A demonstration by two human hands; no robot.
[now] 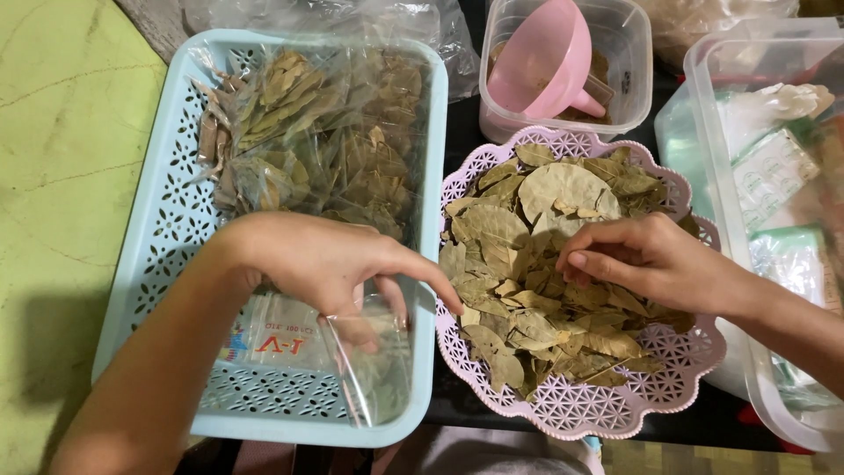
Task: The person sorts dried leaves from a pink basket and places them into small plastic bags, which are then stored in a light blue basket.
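Observation:
My left hand [330,264] hovers over the near end of a light blue perforated basket [167,237] and pinches a small clear plastic bag [374,361] with a few dried leaves in it. The index finger points toward a pink scalloped basket [677,352] heaped with loose dried bay leaves [527,273]. My right hand [651,259] rests on that leaf pile with fingers curled, gripping some leaves. Filled clear bags of leaves [316,132] lie at the far end of the blue basket.
A clear tub [633,53] with a pink funnel [536,57] stands behind the pink basket. A large clear container [774,176] with packets sits at the right. A stack of flat empty bags [272,339] lies in the blue basket. Green surface at left.

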